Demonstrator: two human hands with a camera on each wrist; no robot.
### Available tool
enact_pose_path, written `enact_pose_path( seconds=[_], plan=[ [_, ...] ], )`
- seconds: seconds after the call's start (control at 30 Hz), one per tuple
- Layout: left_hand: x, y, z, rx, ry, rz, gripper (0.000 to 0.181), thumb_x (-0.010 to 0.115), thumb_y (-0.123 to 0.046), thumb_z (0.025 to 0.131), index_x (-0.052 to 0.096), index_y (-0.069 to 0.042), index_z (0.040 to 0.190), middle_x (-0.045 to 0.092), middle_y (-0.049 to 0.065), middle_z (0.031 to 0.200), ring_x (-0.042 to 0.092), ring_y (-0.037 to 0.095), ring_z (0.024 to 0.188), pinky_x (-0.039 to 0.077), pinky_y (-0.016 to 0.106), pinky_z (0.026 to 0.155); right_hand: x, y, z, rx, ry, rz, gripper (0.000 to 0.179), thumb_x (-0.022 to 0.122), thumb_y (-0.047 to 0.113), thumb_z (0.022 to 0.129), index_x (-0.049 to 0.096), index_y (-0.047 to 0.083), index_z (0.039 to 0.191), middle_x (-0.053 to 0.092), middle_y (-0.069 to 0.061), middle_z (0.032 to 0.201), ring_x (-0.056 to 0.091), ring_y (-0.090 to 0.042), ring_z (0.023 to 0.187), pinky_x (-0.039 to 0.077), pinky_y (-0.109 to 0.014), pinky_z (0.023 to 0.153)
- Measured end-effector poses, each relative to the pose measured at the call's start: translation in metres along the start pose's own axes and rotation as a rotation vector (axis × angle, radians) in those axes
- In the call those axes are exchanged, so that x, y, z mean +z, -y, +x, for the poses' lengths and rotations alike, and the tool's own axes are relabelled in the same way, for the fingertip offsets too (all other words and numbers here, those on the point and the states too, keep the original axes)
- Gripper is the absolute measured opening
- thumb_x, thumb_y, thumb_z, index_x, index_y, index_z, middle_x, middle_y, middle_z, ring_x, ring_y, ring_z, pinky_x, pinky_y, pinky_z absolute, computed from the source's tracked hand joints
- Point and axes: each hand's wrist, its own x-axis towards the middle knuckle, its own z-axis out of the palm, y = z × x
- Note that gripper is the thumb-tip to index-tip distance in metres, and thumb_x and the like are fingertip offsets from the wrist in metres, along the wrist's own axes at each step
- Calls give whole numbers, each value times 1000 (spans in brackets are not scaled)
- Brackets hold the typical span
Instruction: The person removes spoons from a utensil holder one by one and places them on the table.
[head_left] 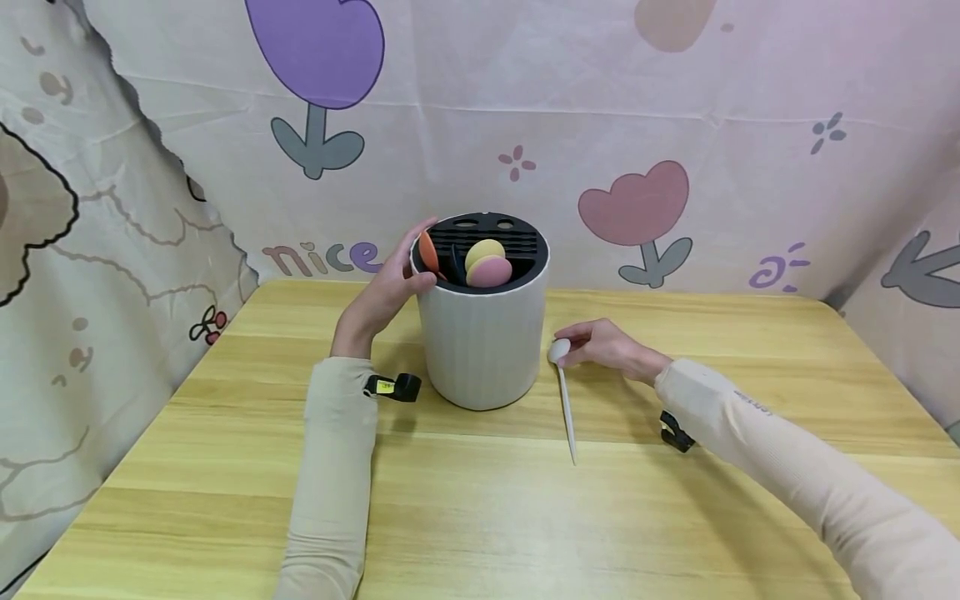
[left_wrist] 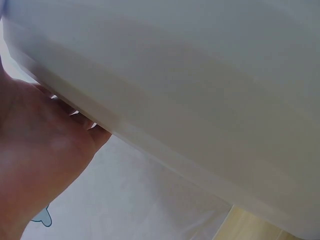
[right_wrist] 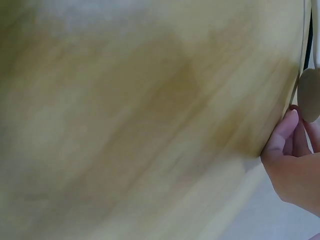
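A white ribbed utensil holder [head_left: 483, 350] with a black slotted top stands upright on the table. My left hand [head_left: 386, 287] grips its left side at the rim, thumb in front and fingers round the back; in the left wrist view the hand [left_wrist: 50, 135] lies along the pale wall. Orange [head_left: 428, 251], yellow [head_left: 484, 248] and pink [head_left: 490, 272] utensil heads stick out of the top. To the right of the holder, my right hand [head_left: 603, 346] pinches a pale grey spoon [head_left: 558, 351] by its bowl end, the thin handle pointing toward me. In the right wrist view, the fingertips are beside the spoon's bowl [right_wrist: 309, 95].
The light wooden table [head_left: 480, 517] extends around the holder on all sides. A printed cloth [head_left: 465, 108] hangs behind its back edge, and more cloth [head_left: 97, 333] hangs at the left. Each forearm wears a black wrist camera [head_left: 405, 387] over a beige sleeve [head_left: 330, 475].
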Motion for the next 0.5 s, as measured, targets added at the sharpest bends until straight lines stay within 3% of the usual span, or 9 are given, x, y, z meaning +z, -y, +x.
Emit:
enact_pose_path(
  seconds=[0.5],
  plan=[
    [-1,2,1,7,5,0,133,73,-78,57,13,-12,155,23,15,154,27,28,137,19,52,113,0,0,-1,8,1,7,53,76,2,80,56,-8,129,60,-21,125,54,-29,109,43,-36,94]
  ],
)
